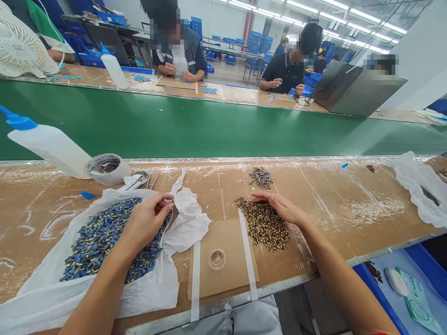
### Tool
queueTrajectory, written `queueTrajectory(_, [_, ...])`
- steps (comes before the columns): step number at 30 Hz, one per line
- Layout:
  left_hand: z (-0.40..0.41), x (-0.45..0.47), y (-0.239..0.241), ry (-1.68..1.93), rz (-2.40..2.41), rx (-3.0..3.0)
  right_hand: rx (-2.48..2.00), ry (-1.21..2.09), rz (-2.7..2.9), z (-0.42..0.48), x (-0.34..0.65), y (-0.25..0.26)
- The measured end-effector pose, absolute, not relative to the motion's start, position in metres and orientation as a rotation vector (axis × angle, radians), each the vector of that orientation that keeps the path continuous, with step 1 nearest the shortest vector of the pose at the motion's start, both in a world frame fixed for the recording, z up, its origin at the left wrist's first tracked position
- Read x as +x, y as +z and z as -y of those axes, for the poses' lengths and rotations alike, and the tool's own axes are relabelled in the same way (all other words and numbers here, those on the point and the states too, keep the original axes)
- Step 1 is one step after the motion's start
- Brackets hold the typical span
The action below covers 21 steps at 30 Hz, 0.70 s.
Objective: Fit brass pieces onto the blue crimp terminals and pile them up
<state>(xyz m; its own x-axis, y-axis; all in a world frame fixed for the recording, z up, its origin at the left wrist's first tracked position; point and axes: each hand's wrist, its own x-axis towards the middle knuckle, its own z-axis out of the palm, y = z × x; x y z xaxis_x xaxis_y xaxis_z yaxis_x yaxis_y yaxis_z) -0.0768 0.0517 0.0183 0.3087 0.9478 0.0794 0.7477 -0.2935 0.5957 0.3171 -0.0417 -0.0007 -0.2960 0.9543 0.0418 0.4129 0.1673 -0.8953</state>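
My left hand (148, 218) hovers over a heap of small blue parts (101, 239) lying on an opened white plastic bag (104, 288). Its fingertips are pinched together near the bag's torn edge; what they pinch is too small to name. My right hand (279, 206) lies flat, fingers stretched out, on the top of a pile of small dark brown and gold parts (263, 225) on the cardboard-covered bench (331, 209). A smaller cluster of blue and gold parts (260, 177) lies just beyond that hand.
A squeeze bottle with a blue cap (49, 144) and a tape roll (107, 168) lie at the back left. A small clear round dish (217, 259) sits near the front edge. A green conveyor belt (223, 125) runs behind the bench; other people work across it. Another white bag (419, 186) lies at right.
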Motion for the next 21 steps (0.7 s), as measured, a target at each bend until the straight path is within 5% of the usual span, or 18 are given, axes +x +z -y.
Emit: queueTrajectory(21, [-0.048, -0.073, 0.023, 0.621, -1.480, 2.129, -1.372, 0.745, 2.329, 0.052, 0.276, 0.013])
